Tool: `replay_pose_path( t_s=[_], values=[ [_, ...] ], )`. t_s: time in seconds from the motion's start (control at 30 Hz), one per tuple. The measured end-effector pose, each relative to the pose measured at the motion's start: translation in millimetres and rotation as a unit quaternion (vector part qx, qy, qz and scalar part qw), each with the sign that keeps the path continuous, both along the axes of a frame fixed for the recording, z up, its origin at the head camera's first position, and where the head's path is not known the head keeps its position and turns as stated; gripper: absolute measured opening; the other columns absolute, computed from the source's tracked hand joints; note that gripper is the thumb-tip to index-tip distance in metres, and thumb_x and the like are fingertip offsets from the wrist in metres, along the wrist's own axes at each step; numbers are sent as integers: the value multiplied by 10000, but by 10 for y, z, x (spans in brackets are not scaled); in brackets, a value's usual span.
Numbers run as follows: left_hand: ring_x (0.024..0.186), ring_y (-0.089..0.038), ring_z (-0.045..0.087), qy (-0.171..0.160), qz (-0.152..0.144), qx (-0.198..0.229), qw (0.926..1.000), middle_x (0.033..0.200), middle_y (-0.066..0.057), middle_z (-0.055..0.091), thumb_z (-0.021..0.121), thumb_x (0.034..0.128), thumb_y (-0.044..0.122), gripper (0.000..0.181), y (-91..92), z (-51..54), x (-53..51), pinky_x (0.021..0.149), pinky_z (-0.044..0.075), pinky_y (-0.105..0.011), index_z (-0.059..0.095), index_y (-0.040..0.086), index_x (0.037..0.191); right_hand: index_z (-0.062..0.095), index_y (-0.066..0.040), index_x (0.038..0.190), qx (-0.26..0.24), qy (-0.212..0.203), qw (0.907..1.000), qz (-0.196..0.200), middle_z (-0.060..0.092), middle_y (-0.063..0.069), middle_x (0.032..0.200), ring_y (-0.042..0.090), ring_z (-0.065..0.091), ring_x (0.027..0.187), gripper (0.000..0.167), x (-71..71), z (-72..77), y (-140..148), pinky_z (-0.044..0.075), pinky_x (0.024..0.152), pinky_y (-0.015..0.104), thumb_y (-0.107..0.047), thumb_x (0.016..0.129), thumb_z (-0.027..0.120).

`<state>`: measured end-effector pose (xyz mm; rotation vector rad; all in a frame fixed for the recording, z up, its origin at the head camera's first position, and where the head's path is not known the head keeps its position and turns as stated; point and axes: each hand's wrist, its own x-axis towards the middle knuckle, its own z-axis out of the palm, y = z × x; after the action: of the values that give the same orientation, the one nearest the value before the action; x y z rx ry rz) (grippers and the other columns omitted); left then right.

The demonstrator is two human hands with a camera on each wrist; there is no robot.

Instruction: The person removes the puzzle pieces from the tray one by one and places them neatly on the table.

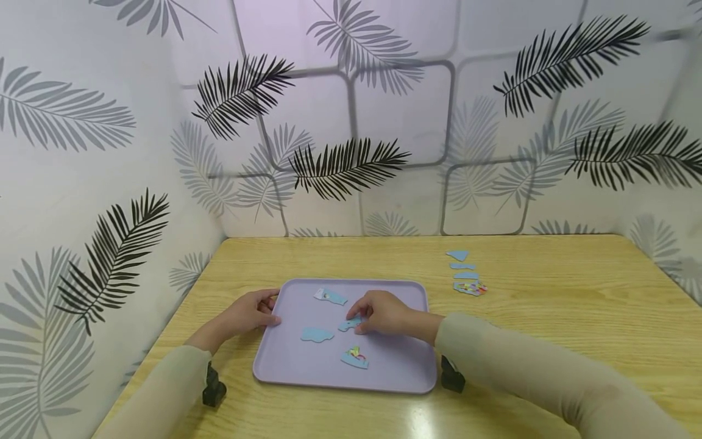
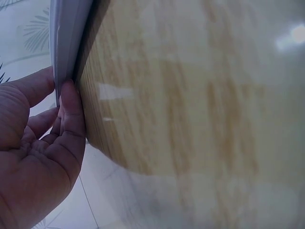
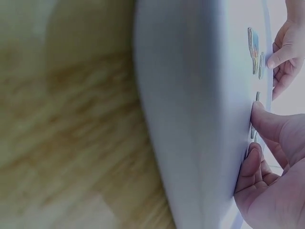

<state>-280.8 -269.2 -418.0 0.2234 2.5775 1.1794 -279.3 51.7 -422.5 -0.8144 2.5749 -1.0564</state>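
Observation:
A lilac tray [image 1: 285, 363] lies on the wooden table. At its left edge my left hand [image 1: 251, 312] grips the rim; the left wrist view shows thumb and fingers on either side of the tray wall [image 2: 71, 38]. My right hand [image 1: 384, 313] reaches over the tray and pinches a light blue puzzle piece [image 1: 348, 324] between thumb and fingers, partly hidden by them. Around it on the tray lie a blue piece with a white end [image 1: 331, 297], a plain blue piece [image 1: 317, 334] and a blue piece with a colourful print [image 1: 355, 358].
Right of the tray, toward the back of the table [image 1: 548, 292], several more flat pieces lie in a column, among them a blue triangular one [image 1: 457, 254] and a multicoloured one [image 1: 470, 288]. A leaf-patterned wall covering [image 1: 395, 201] stands behind the table.

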Motion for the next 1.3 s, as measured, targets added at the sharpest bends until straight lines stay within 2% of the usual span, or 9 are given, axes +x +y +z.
replay_pose_path(
  t_s=[0.2, 0.4, 0.87, 1.3],
  values=[
    [824, -189, 508, -27, -34, 43, 10000, 1020, -118, 520, 713, 870, 28, 659, -13, -25, -1, 638, 483, -288, 389, -67, 1435, 770, -152, 931, 46, -146, 9999, -52, 571, -35, 840, 133, 492, 802, 174, -4, -13, -8, 418, 737, 293, -80, 778, 813],
    [830, -193, 508, -10, -83, 65, 9999, 1028, -124, 523, 713, 872, 37, 667, -13, -10, 3, 646, 487, -297, 379, -72, 1440, 765, -148, 935, 58, -122, 9999, -37, 586, -26, 861, 129, 503, 815, 176, -2, 4, 0, 427, 749, 286, -98, 775, 819],
    [830, -188, 516, -91, -40, 83, 9999, 1028, -119, 525, 714, 871, 35, 677, -22, -14, -17, 646, 493, -294, 373, -58, 1449, 752, -125, 964, -269, -381, 9989, -41, 612, -15, 886, 131, 537, 774, 198, -3, 50, 57, 456, 696, 275, -89, 779, 814],
    [848, -191, 519, -70, -35, 28, 10000, 1041, -118, 523, 716, 871, 34, 679, -20, -19, -20, 661, 499, -309, 370, -64, 1447, 750, -155, 973, -411, -382, 9979, -318, 633, -40, 863, 139, 554, 782, 198, 35, 85, 195, 472, 696, 285, -105, 790, 808]
  ],
)
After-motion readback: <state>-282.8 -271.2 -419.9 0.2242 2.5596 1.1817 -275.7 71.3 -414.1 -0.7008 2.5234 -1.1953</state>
